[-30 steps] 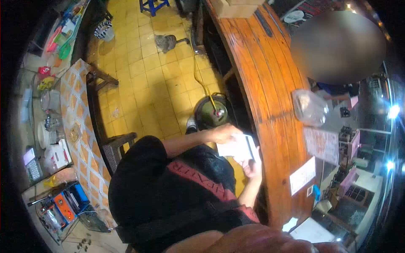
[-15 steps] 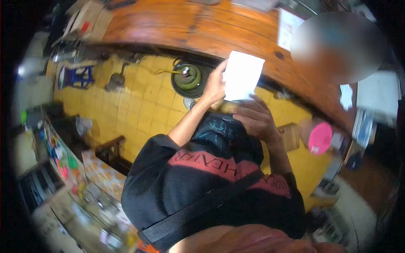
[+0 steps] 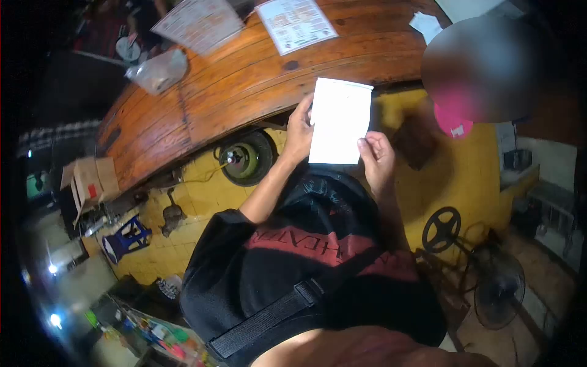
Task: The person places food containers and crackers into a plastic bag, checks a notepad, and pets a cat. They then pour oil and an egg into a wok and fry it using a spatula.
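Note:
A white paper pad [image 3: 340,122] is held up in front of my chest, its face too bright to read. My left hand [image 3: 299,129] grips the pad's left edge, the fingers partly hidden behind it. At the lower right corner, my right hand [image 3: 376,156] has its thumb and fingers pinched together at the pad's edge. Beyond the pad lies a wooden counter [image 3: 232,92] with two printed sheets, one of them a menu-like page [image 3: 296,23].
A plastic bag [image 3: 159,71] and small white papers [image 3: 426,27] lie on the counter. Below are a green round object [image 3: 243,160], a blue stool [image 3: 127,240], a cardboard box [image 3: 92,183] and a fan [image 3: 499,295]. Part of a person [image 3: 147,24] shows at upper left.
The view has turned, bringing the printed sheets, plastic bag and fan into sight. My right hand has moved from below the pad to its lower right edge. The pad stays in my left hand.

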`<state>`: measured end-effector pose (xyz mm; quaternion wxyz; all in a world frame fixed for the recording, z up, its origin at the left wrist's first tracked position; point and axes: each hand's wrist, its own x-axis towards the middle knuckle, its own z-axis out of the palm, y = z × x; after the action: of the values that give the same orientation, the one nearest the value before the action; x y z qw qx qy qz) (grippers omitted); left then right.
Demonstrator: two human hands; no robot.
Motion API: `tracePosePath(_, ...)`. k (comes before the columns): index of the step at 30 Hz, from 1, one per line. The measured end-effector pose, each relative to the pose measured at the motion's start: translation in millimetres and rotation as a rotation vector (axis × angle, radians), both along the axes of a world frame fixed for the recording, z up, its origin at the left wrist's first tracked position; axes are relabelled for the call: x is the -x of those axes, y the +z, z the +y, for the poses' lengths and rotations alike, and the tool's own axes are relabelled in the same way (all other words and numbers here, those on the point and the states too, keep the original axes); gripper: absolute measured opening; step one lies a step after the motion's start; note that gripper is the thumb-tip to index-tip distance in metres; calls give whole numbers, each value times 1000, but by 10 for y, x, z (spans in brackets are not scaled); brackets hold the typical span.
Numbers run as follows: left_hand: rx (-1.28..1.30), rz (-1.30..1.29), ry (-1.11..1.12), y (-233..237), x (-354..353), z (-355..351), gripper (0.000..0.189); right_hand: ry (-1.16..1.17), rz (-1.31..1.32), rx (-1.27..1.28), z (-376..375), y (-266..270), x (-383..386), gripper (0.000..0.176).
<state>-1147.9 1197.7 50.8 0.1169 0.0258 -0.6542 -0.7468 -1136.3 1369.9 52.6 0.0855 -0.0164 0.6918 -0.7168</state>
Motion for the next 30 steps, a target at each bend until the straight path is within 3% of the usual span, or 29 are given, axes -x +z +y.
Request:
tracePosePath(4,-21,-14,-92,-138,516,343,39,1,-112,-2,301,-51,399,13)
tracePosePath(5,-40,-39,-103,-28,235,186,36,-9,-79,-3,160,61,107,13)
tracePosePath(7,-57,-71,-122,50,377,267,34,-73,-56,119,258,83,234,11)
tracePosePath(9,95,-188,-127,123,779,393,32,-116,-68,125,421,4,650,10)
tracePosePath(11,92,-211,-191,-86,992,360,28,-159,-54,128,469,-67,875,10)
tracePosePath(13,26,-25,-237,-234,1231,422,19,-137,-1,-48,562,-148,1122,12)
tracePosePath(14,23,-32,-276,-319,1353,436,13,-108,-195,33,532,168,1226,15)
tracePosePath(17,-51,-157,-350,-310,1657,582,13,-39,-146,4,663,205,1583,18)
tracePosePath(23,-19,-128,-246,-211,2100,989,19,83,-192,79,1027,46,2153,17)
tracePosePath(27,-16,-310,-69,-26,2321,1260,22,181,-83,95,1336,-165,2612,14)
tracePosePath(30,-169,-362,80,13,2525,1508,23,471,-47,-36,1693,-240,3011,13)
